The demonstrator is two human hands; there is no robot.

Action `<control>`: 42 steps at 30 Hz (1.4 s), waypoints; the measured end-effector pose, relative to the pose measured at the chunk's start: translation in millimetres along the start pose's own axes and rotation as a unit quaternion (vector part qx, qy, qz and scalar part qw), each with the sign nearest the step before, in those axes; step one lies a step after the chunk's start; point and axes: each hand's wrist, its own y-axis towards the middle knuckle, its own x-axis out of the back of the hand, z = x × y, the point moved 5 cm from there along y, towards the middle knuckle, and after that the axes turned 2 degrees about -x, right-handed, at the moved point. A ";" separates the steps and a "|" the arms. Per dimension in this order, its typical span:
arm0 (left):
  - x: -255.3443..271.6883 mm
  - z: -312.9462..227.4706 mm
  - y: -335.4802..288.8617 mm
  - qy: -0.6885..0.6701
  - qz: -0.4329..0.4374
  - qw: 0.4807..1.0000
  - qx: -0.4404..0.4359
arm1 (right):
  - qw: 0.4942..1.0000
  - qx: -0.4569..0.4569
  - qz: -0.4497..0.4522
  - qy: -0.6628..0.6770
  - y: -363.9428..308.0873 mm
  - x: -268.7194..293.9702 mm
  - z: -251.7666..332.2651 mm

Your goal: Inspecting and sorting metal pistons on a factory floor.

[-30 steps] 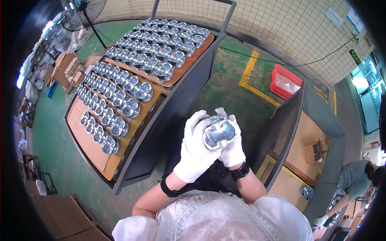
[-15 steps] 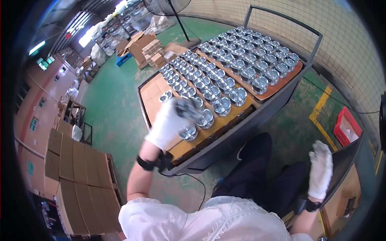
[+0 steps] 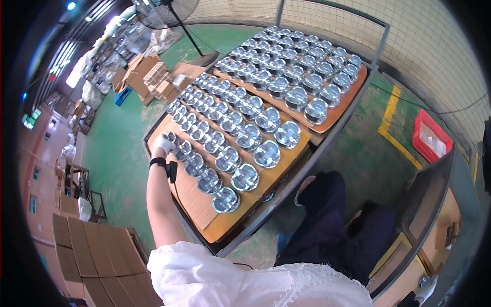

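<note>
Silver metal pistons stand in rows on a cardboard-covered tray (image 3: 197,207). My left hand (image 3: 164,145), in a white glove, is stretched out to the far left of the tray. Its fingers close on a piston (image 3: 174,138) at the end of the leftmost row, though the hand itself partly hides the grip. Nearest to me in that row stands another piston (image 3: 225,199). At the lower right edge, my right hand (image 3: 426,289), also white-gloved, is only partly visible. A small shiny round part (image 3: 424,281) lies beside it; the fingers do not show clearly.
A second brown tray (image 3: 335,120) of pistons lies behind, on the same metal-framed cart (image 3: 379,51). At right stand a red crate (image 3: 432,138) and another cart (image 3: 429,184) with wooden boards. Stacked cartons (image 3: 97,250) are at left, and a fan stand (image 3: 186,36) at the back.
My left hand has moved from above the near rows, with a piston in it, out to the leftmost row's far end. My right hand has gone down to the lower right edge. The view has shifted.
</note>
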 end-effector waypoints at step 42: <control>-103.4 -433.3 -539.1 -0.480 0.699 0.524 0.085 | -0.007 -0.637 0.499 0.587 -317.9 -54.1 266.4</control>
